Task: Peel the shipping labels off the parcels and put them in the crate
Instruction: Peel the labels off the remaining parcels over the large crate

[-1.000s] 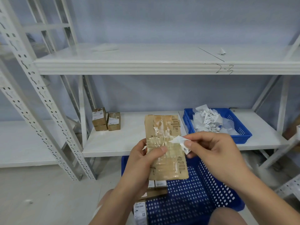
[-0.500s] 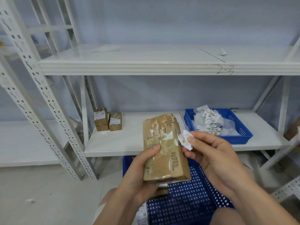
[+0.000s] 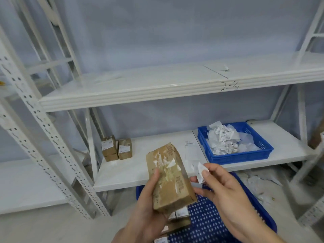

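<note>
Left grip wraps the parcel from beneath, thumb on its face, above the near crate. Right grip pinches a torn label scrap just beside the parcel's right edge. The sticky scrap may cling to the fingers on release, or fall short onto the shelf, since the far crate sits well beyond. The parcel looks brown and scuffed, with white shreds stuck on. The labels in the far crate lie crumpled.
</note>
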